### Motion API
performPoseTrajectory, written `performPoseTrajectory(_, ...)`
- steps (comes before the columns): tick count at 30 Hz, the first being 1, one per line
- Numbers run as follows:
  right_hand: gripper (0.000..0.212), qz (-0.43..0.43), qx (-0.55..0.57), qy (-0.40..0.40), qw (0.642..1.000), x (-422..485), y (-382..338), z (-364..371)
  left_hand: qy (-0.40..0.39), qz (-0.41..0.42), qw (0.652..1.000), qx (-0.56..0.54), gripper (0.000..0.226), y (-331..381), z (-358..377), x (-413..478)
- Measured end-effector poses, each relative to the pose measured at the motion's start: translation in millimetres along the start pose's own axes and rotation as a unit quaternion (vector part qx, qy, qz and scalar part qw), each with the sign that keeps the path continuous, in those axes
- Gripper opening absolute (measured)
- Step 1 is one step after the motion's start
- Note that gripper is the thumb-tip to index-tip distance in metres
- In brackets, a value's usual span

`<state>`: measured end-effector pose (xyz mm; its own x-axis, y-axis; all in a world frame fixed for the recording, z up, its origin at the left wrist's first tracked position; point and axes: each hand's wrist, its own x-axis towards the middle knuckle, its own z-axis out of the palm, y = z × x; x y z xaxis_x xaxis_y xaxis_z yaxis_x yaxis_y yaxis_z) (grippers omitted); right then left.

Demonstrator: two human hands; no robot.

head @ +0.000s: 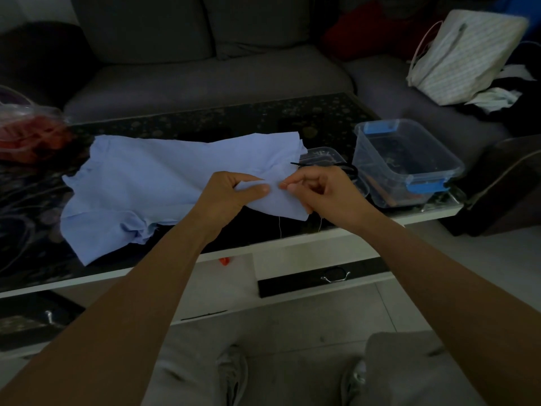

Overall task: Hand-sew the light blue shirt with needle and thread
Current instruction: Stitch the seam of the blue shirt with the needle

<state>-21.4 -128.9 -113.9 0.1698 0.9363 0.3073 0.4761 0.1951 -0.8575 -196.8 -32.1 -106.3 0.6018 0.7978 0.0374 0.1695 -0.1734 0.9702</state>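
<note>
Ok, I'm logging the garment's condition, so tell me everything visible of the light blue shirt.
The light blue shirt is thin, plain, matte cloth, lying rumpled and mostly flat across the dark glossy table. Its right end is lifted: the left hand pinches a fold there, and the right hand pinches what looks like a needle against it. Pale thread hangs below that end.

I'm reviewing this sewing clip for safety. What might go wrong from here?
1. The right hand pinches the thin metal needle right beside the thumb of the left hand, which grips a fold of the light blue cloth shirt; a push might prick it.
2. Pale thread hangs loose below the shirt at the dark patterned table edge and may tangle or snag.
3. The room is dim and the needle barely shows, so stitches may stray.
</note>
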Motion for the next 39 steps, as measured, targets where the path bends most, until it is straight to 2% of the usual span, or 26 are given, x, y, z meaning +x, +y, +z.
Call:
performPoseTrajectory(13, 0.022, 0.004, -0.031, -0.019, 0.999, -1.2, 2.4, -1.2, 0.017, 0.005, 1.0, -0.006, 0.023, -0.8, -0.8, 0.5)
performPoseTrajectory(39, 0.021, 0.001, -0.07, -0.038, 0.997, -1.8, -0.3, 1.0, 0.016, 0.024, 0.999, 0.024, 0.018, -3.6, 0.9, 0.4)
